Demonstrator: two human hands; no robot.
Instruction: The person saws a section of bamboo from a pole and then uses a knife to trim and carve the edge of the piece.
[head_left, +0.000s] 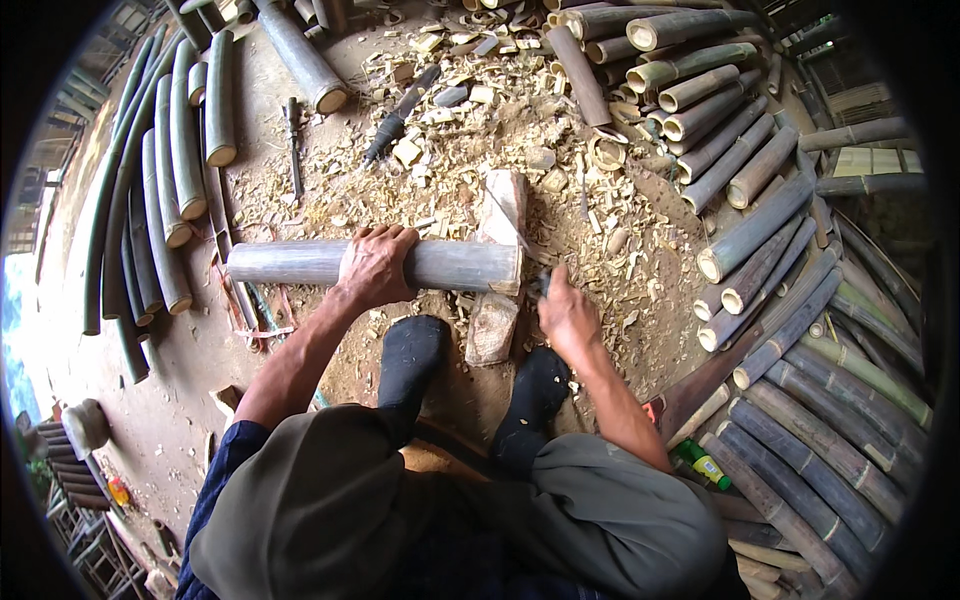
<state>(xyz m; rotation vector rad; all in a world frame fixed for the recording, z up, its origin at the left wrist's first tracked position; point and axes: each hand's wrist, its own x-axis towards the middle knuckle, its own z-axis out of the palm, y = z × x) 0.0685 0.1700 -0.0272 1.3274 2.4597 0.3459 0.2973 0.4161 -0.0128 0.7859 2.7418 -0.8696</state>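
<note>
A thick grey-green bamboo tube lies crosswise in front of me, its right part resting on a short wooden block. My left hand grips the tube from above near its middle, fingers wrapped over the far side. Just right of the tube's cut end, my right hand is closed round the dark handle of a knife. Its thin blade appears to slant up and left past the tube's end; its full shape is hard to make out. My feet in dark socks stand either side of the block.
Pale wood chips cover the ground. Beyond the tube lie a dark pointed tool and a slim rod-like tool. Bamboo poles line the left; stacked bamboo fills the right. A green bottle sits by my right knee.
</note>
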